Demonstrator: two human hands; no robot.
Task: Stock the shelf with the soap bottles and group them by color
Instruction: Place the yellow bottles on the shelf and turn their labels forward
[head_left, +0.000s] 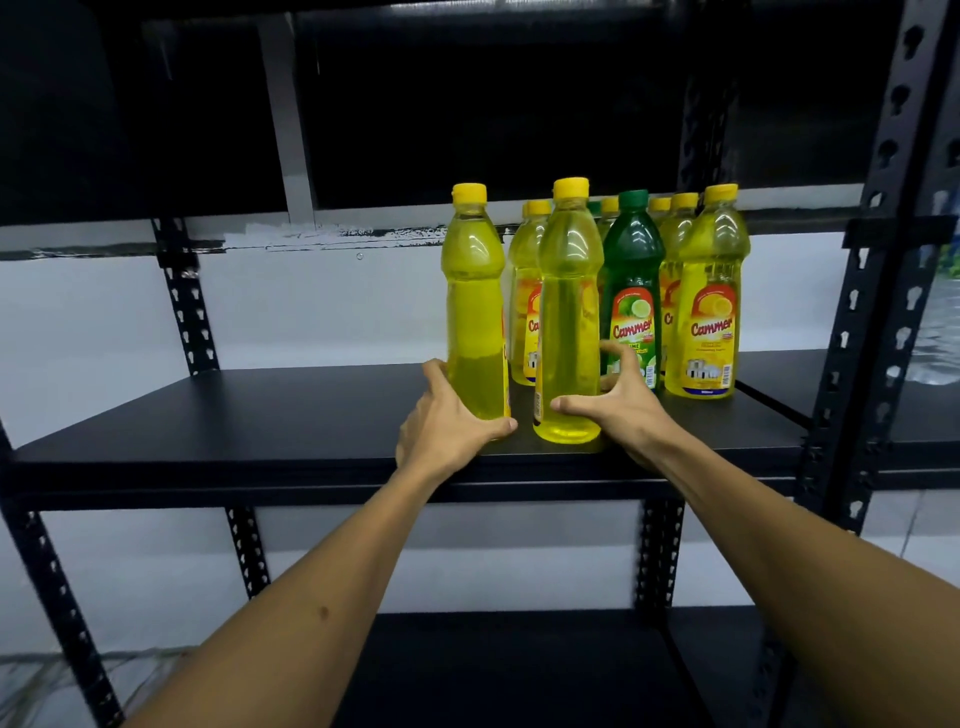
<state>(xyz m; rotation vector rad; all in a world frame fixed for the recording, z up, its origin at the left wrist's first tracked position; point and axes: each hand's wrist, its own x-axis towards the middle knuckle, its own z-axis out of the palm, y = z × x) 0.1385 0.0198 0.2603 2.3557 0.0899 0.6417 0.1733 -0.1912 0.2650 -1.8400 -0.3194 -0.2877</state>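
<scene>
We stand before a black metal shelf (260, 410) and reach both arms to its front edge. Two yellow soap bottles stand upright there, close to each other, with their labels turned away from us. Our left hand (447, 421) is at the base of the left yellow bottle (474, 312); the thumb touches its lower front and the fingers (434, 370) go behind its left side, a loose hold and not a firm one. Our right hand (618, 405) is spread open at the lower right side of the right yellow bottle (569, 322); the thumb touches the bottle low down, the other fingers are apart and seem not to close on it.

Behind them, toward the right rear part of the shelf, stands a group of more yellow bottles (706, 312), with one green bottle (631, 291) in the middle of them. A second green cap seems to show further back, but we cannot tell for sure.

We judge that the bottles are full, so rather heavy, with smooth and a little slippery plastic. They are tall and narrow and may tip over if we push them high. It is better to take them at the narrow waist or to slide them from the base.
</scene>
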